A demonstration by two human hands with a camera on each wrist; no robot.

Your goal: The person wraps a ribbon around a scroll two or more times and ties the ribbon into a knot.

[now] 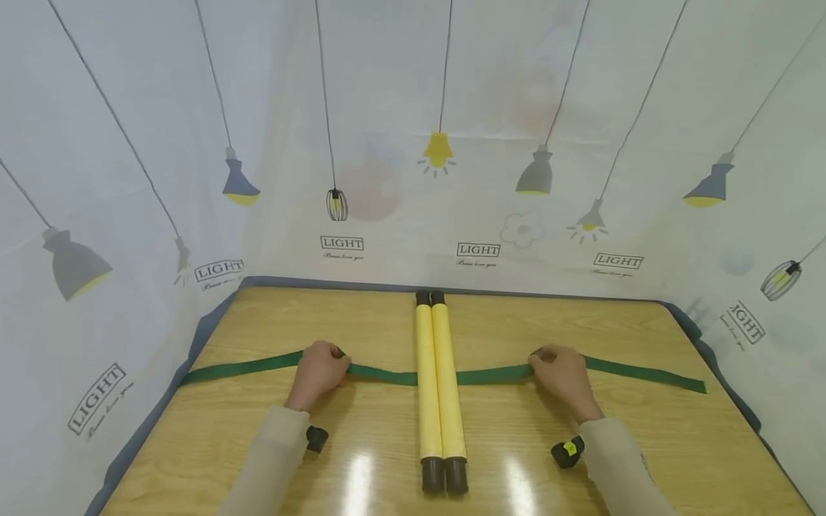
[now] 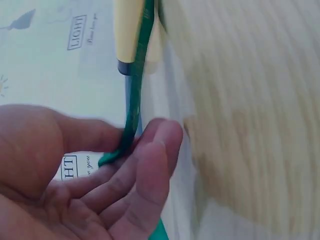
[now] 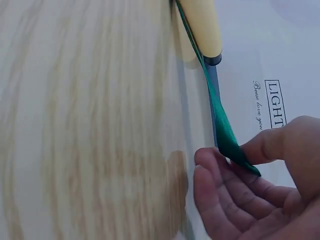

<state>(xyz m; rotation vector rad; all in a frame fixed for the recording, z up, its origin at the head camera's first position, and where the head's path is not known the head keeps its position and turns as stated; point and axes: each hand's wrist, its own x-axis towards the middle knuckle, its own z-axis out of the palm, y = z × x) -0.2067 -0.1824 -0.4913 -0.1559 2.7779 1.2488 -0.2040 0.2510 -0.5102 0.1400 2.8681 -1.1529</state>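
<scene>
A long green ribbon runs from side to side across the table, its middle passing beneath two yellow rods with dark end caps that lie side by side. Left of the rods, my left hand pinches the ribbon between thumb and fingers; in the left wrist view the ribbon stretches up from that pinch toward the rods. On the other side my right hand pinches it too, and the ribbon twists slightly near the thumb in the right wrist view. Both ribbon ends trail outward past the hands.
The wooden table has a dark blue edge against a white backdrop printed with hanging lamps. Small black wrist devices show below each sleeve, the right device bearing a yellow mark.
</scene>
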